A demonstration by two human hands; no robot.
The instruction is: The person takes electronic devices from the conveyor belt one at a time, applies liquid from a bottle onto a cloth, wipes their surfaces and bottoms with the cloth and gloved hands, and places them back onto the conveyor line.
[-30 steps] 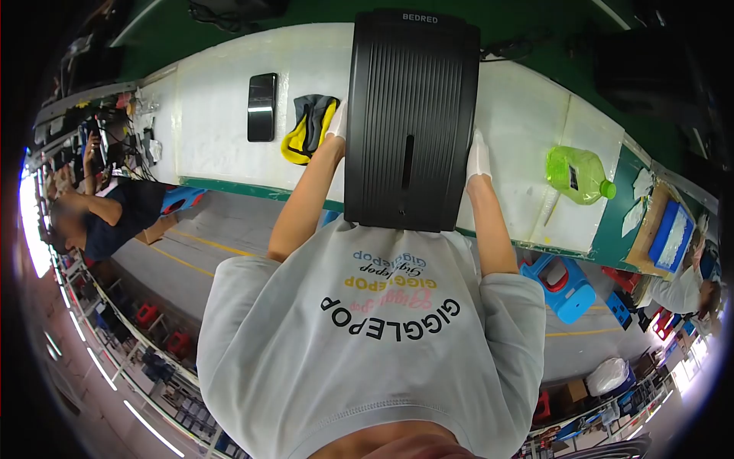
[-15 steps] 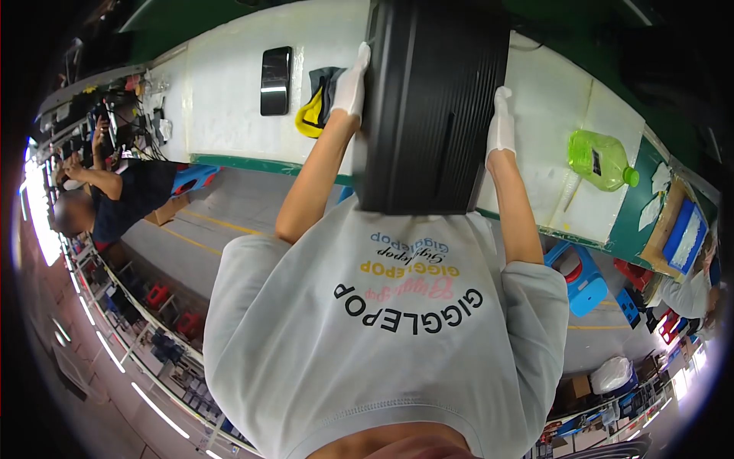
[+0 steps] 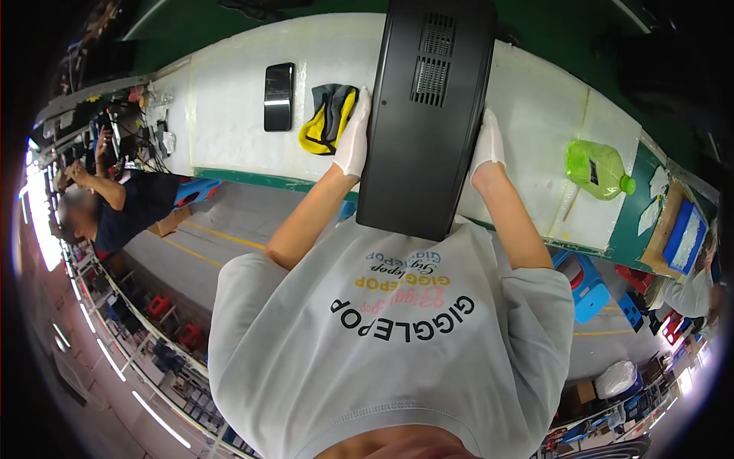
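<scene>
A long black case (image 3: 417, 145) with two vent grilles fills the middle of the view, its near end close to my shirt. My left hand (image 3: 354, 138), in a white glove, presses along the case's left side. On the opposite side my right hand (image 3: 488, 141), gloved in white too, holds the case with its fingers pointing away from me. The palm sides of both hands are hidden against the case. Just left of my left hand lies a yellow and grey cloth item (image 3: 329, 121).
On the white worktable (image 3: 229, 99) a black phone (image 3: 279, 97) lies at left, and a green plastic bottle (image 3: 600, 169) lies on its side at right. A blue tray (image 3: 684, 239) is at the far right. Another person (image 3: 134, 206) works at left; a blue stool (image 3: 581, 284) stands below the table.
The case has turned, so a smooth face with vent grilles shows instead of the ribbed one. It also tilts slightly now. Both hands have shifted nearer to me along its sides.
</scene>
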